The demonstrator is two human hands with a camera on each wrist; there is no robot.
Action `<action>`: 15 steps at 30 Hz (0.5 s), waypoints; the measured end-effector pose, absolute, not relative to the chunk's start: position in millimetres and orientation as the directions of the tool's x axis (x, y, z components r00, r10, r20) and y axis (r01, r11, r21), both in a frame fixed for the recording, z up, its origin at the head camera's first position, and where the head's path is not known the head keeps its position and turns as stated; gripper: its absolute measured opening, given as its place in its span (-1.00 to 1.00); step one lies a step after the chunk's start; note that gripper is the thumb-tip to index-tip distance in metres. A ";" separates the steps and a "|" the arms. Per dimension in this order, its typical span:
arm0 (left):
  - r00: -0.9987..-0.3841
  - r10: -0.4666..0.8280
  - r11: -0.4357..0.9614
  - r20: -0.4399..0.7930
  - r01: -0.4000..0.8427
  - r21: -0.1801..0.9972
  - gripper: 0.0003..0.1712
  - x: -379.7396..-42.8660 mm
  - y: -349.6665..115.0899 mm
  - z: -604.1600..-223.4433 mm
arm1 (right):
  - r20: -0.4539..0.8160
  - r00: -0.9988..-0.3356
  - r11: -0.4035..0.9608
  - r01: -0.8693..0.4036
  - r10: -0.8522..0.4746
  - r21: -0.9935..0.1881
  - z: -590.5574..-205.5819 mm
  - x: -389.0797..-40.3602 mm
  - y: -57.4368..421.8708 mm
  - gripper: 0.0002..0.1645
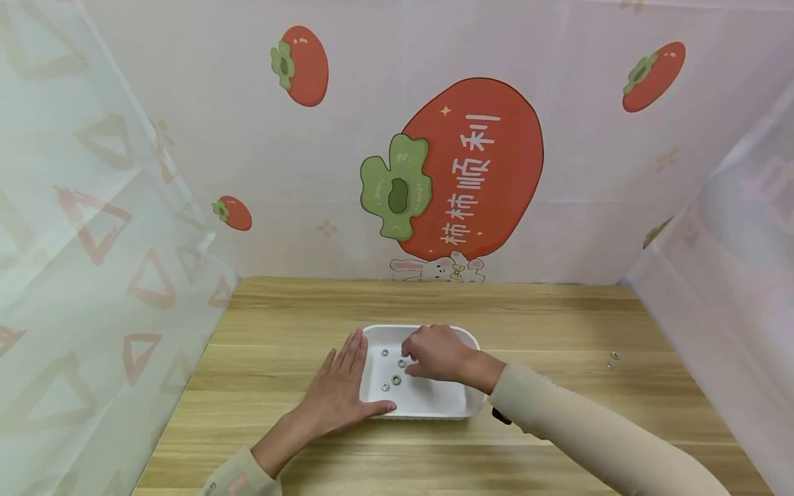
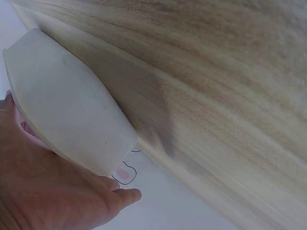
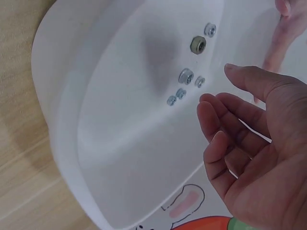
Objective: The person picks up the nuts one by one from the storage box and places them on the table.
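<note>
A white rectangular tray [image 1: 434, 406] with rounded corners lies on the table, several small metal nuts inside. In the right wrist view, a larger brass-toned nut [image 3: 198, 45] sits close to a silvery flanged nut [image 3: 186, 76] and several smaller ones. My left hand [image 1: 338, 393] rests against the tray's left side, fingers straight along the rim and thumb over its front edge. Above the tray floor hovers my right hand [image 1: 437, 353], coming in from the right. Its fingers [image 3: 208, 120] bend loosely beside the nuts, thumb held apart, nothing between them.
Two small metal pieces, one a nut [image 1: 615, 355], lie on the wooden table [image 1: 546, 427] to the right. A printed cloth backdrop [image 1: 577, 227] rises behind the table, and pale curtains [image 1: 124, 227] hang at both sides.
</note>
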State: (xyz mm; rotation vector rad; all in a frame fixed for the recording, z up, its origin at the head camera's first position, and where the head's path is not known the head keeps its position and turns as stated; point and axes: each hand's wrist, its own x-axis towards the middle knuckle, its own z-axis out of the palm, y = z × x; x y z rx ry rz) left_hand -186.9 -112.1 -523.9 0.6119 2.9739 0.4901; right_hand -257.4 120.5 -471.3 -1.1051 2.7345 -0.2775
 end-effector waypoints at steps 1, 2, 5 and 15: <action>-0.920 0.392 0.873 -0.004 0.371 0.318 0.53 -187.1 -112.0 -524.1 | -0.100 -0.708 0.708 -0.665 -0.699 -0.239 -473.2 -257.3 119.5 -0.71; -0.920 0.391 0.875 -0.008 0.369 0.312 0.53 -187.4 -112.1 -524.5 | -0.102 -0.708 0.708 -0.666 -0.699 -0.236 -475.2 -257.0 118.4 -0.72; -0.921 0.390 0.876 0.000 0.371 0.309 0.53 -187.6 -112.2 -525.4 | -0.097 -0.703 0.706 -0.678 -0.704 -0.204 -480.6 -255.3 115.2 -0.75; -0.915 0.402 0.866 0.026 0.390 0.313 0.52 -187.2 -112.8 -524.0 | -0.091 -0.690 0.696 -0.707 -0.718 -0.125 -498.5 -250.0 101.8 -0.92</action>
